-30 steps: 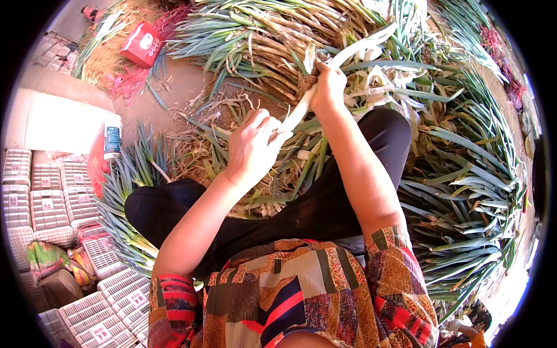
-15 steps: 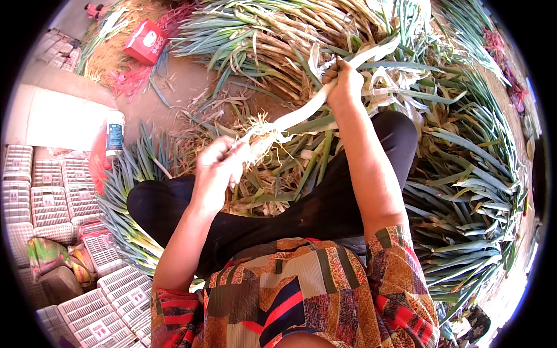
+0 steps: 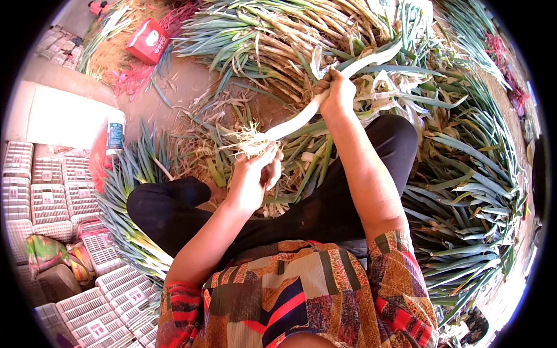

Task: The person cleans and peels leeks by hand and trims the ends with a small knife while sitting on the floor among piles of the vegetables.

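A long green onion (image 3: 296, 123) with a thick white stem slants across in front of me, its pale stringy roots (image 3: 249, 141) at the lower left end. My right hand (image 3: 337, 93) is wrapped round its stem, toward the leafy end. Just below the roots is my left hand (image 3: 255, 174), its fingers curled and pressed together. Whether these fingertips pinch the root end or a bit of peel, I cannot make out. Peeled skins and loose leaves (image 3: 290, 174) lie beneath, between my bent legs.
A big pile of unpeeled green onions (image 3: 278, 40) lies ahead. More leafy bundles (image 3: 464, 214) line the right, and others (image 3: 139, 168) lie by my left knee. Farther left are stacked plastic crates (image 3: 49, 203), a white-and-blue bottle (image 3: 115, 133) and a red box (image 3: 149, 42).
My left hand has moved right, in under the root end. My right hand has shifted slightly left and down with the green onion, whose root end now shows more of its white base.
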`<action>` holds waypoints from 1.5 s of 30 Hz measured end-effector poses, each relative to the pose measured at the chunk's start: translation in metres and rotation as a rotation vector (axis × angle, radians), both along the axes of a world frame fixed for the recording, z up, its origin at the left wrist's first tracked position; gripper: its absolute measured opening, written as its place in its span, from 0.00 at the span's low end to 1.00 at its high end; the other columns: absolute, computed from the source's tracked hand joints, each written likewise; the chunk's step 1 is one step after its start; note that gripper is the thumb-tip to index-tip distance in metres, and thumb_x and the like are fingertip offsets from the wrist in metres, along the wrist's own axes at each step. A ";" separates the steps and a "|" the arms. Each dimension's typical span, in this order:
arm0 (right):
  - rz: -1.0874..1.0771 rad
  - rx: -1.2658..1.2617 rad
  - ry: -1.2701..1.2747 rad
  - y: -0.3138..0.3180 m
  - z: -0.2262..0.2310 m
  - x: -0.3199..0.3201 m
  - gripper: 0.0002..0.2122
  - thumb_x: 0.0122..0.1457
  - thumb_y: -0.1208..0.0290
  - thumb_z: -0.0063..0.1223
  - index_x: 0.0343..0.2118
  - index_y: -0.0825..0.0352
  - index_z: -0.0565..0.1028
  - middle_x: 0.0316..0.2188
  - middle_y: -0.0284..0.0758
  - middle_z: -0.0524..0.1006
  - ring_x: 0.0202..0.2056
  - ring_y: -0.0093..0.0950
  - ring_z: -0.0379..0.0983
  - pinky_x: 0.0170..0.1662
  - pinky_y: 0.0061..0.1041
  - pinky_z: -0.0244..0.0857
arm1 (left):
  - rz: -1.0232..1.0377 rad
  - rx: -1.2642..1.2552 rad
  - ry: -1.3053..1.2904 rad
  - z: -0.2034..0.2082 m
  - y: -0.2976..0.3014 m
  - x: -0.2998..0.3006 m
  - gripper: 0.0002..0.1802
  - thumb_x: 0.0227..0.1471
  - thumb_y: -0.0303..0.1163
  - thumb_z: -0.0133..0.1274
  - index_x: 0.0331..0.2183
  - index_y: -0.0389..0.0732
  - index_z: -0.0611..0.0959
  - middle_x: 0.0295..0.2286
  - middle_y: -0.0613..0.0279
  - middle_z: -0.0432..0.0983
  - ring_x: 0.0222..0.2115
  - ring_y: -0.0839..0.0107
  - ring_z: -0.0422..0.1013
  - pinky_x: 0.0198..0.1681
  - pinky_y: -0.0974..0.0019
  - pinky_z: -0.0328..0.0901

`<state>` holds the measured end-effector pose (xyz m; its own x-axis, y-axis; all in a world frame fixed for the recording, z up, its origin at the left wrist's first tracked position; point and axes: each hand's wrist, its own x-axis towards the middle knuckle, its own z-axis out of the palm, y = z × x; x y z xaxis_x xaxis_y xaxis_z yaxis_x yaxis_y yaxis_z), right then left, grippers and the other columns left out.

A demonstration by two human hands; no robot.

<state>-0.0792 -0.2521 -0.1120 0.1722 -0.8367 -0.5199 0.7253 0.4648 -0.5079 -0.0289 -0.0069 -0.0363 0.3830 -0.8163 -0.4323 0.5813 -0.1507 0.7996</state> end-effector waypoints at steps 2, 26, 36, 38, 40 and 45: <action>0.026 0.001 -0.099 -0.005 0.006 -0.005 0.05 0.56 0.76 0.46 0.25 0.65 0.64 0.19 0.30 0.65 0.16 0.22 0.58 0.17 0.23 0.54 | -0.078 0.019 -0.107 0.015 0.011 -0.002 0.07 0.53 0.31 0.49 0.29 0.36 0.75 0.17 0.64 0.70 0.11 0.80 0.60 0.11 0.77 0.51; 0.152 0.036 -0.339 -0.003 0.035 -0.017 0.10 0.61 0.66 0.39 0.28 0.68 0.67 0.22 0.36 0.70 0.22 0.29 0.64 0.26 0.27 0.62 | -0.480 0.142 -0.184 0.023 0.005 0.037 0.21 0.61 0.41 0.37 0.30 0.32 0.76 0.15 0.65 0.68 0.11 0.82 0.59 0.11 0.78 0.53; 0.091 -0.195 0.014 0.020 0.032 -0.007 0.06 0.55 0.75 0.50 0.28 0.67 0.65 0.18 0.32 0.69 0.16 0.24 0.65 0.18 0.23 0.60 | -0.321 0.137 -0.293 0.009 -0.015 0.012 0.14 0.56 0.41 0.47 0.32 0.39 0.74 0.23 0.65 0.71 0.23 0.78 0.69 0.25 0.75 0.65; 0.053 -0.231 0.133 0.028 0.030 -0.001 0.06 0.53 0.77 0.52 0.27 0.66 0.65 0.18 0.31 0.68 0.15 0.23 0.64 0.17 0.22 0.58 | -0.416 0.177 -0.501 0.012 -0.022 0.005 0.12 0.56 0.40 0.48 0.31 0.40 0.74 0.21 0.69 0.68 0.21 0.80 0.66 0.25 0.75 0.64; 0.070 -0.203 0.134 0.033 0.036 -0.003 0.06 0.52 0.80 0.52 0.28 0.66 0.66 0.17 0.29 0.67 0.14 0.22 0.62 0.17 0.22 0.57 | -0.410 0.148 -0.532 0.004 -0.021 0.001 0.16 0.58 0.43 0.44 0.30 0.39 0.74 0.19 0.71 0.65 0.17 0.81 0.62 0.21 0.76 0.60; 0.051 -0.255 0.174 0.029 0.031 -0.004 0.06 0.50 0.83 0.50 0.28 0.68 0.66 0.18 0.32 0.68 0.16 0.23 0.64 0.18 0.21 0.58 | -0.527 0.238 -0.271 0.014 -0.001 0.005 0.31 0.58 0.55 0.33 0.23 0.39 0.75 0.13 0.69 0.64 0.12 0.79 0.61 0.17 0.75 0.58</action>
<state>-0.0837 -0.2227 -0.0814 0.1440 -0.9365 -0.3199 0.5967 0.3400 -0.7269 -0.0238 -0.0083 -0.0219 0.0774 -0.8185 -0.5693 0.1630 -0.5529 0.8171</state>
